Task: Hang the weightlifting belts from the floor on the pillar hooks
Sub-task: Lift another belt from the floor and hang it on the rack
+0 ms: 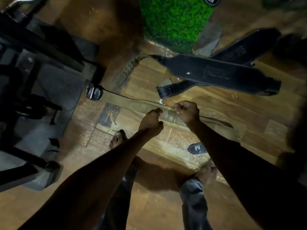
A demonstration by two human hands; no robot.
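Dim gym, wooden floor [216, 105], green turf pillar [174, 22]. Still early: black belts [216, 72] lying crossed near pillar base, none seen hung. Both hands on tan belt [132, 103] at floor; right hand [187, 112] pinching its edge, left hand [152, 121] gripping alongside.

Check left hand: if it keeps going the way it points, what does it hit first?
Likely the tan belt on the floor. The left hand points down and forward at its near edge, beside the right hand, whose grip is already on that belt. Depth is unclear; contact may already exist.
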